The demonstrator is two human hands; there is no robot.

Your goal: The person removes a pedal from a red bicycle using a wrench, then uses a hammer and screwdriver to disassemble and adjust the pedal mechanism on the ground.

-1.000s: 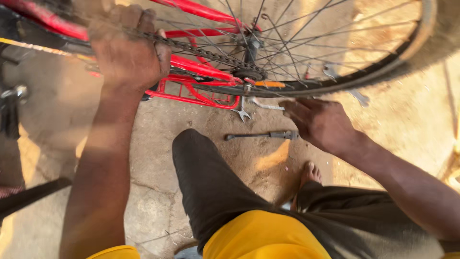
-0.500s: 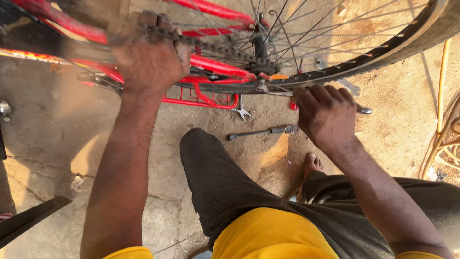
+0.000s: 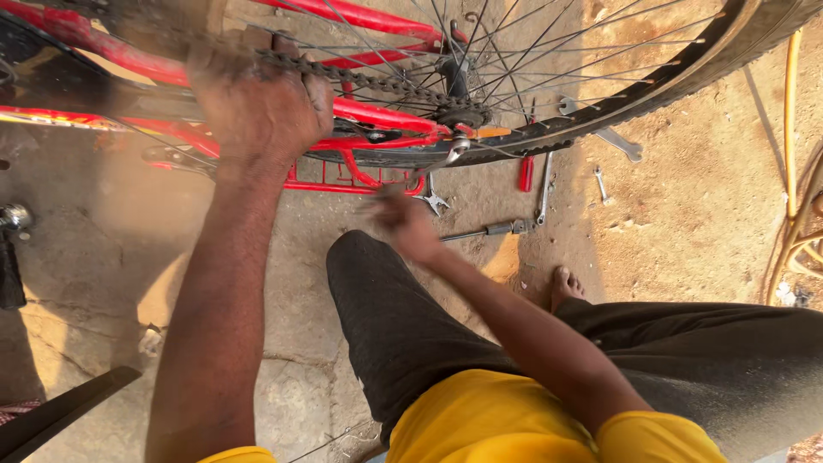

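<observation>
A red bicycle (image 3: 369, 116) lies upturned in front of me, its rear wheel (image 3: 686, 73) and sprocket (image 3: 463, 116) at the top. My left hand (image 3: 257, 103) is closed on the chain (image 3: 377, 86) and the red frame tube under it. My right hand (image 3: 399, 219) is blurred, low by the axle. It seems to grip a slim silver spanner (image 3: 441, 161) whose end reaches the axle nut. I crouch on the dirt in dark trousers (image 3: 386, 317) and a yellow shirt.
Tools lie on the ground under the wheel: a socket handle (image 3: 493, 230), a red-handled driver (image 3: 525, 171), a long spanner (image 3: 545, 189), a small spanner (image 3: 433, 201) and a larger wrench (image 3: 621, 141). My bare foot (image 3: 566, 283) is close by. Yellow tubing (image 3: 793, 171) stands at the right.
My right hand swung quickly left from the tools near the tyre to below the axle. My left hand kept its hold on the chain.
</observation>
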